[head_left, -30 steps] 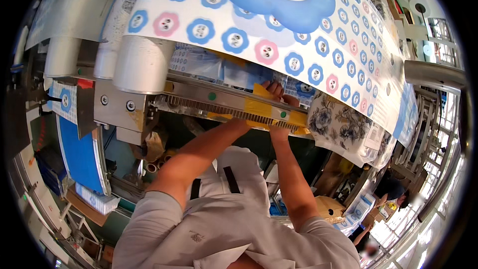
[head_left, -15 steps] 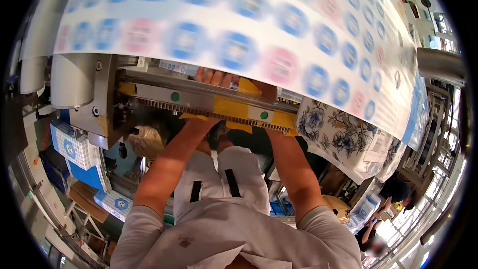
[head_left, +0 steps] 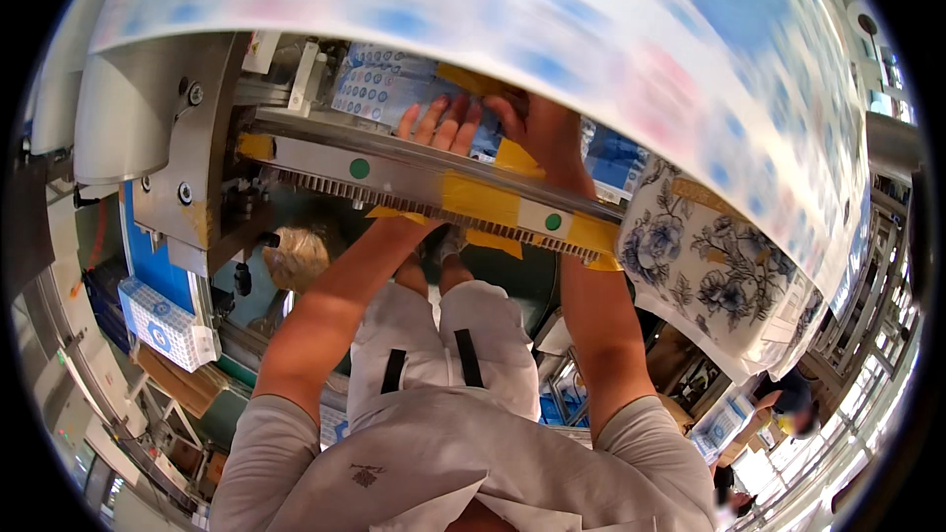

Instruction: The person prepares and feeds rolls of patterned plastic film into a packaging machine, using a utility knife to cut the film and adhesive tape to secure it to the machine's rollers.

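Both my forearms pass beneath a metal crossbar [head_left: 404, 169] with a toothed lower edge, and my hands show beyond it. My left hand [head_left: 439, 126] has its fingers stretched out and spread, next to a printed packaging film [head_left: 370, 84] with small blue marks. My right hand [head_left: 552, 133] is beside it, thumb side toward the left hand, near a strip of yellow tape [head_left: 519, 158]. A wide white film sheet [head_left: 443, 25] with blurred blue and pink prints hangs above and hides part of my right hand's fingers.
A grey roller [head_left: 128, 123] and a metal side plate [head_left: 187, 153] stand at the left. White film with blue flowers [head_left: 705, 261] hangs at the right. Blue-and-white packs [head_left: 168, 325] lie at lower left. Another person [head_left: 788, 399] is far off at right.
The wide film sheet has shifted up in the picture, showing more of both hands and the film beneath. My right hand, mostly hidden before, now shows beyond the bar. My left fingers look more spread.
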The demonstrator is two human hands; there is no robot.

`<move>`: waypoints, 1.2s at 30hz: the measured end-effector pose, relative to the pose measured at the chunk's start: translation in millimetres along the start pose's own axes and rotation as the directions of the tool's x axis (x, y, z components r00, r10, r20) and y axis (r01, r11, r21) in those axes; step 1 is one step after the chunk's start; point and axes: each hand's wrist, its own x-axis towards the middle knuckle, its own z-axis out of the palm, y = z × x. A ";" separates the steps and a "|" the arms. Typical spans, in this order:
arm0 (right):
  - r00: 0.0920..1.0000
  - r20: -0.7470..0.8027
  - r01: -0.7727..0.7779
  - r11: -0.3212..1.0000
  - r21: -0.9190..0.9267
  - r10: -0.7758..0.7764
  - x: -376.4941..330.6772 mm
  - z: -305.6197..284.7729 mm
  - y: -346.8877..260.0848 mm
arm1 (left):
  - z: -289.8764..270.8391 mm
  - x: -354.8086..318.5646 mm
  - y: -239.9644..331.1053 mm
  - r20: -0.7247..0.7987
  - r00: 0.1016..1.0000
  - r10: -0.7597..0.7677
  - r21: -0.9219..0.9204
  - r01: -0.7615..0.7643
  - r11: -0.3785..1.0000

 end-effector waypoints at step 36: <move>0.992 -0.127 -0.023 0.995 -0.095 0.011 30.2 11.5 -34.8 | 18.2 13.5 -58.3 -0.182 0.945 0.270 0.371 -0.189 0.909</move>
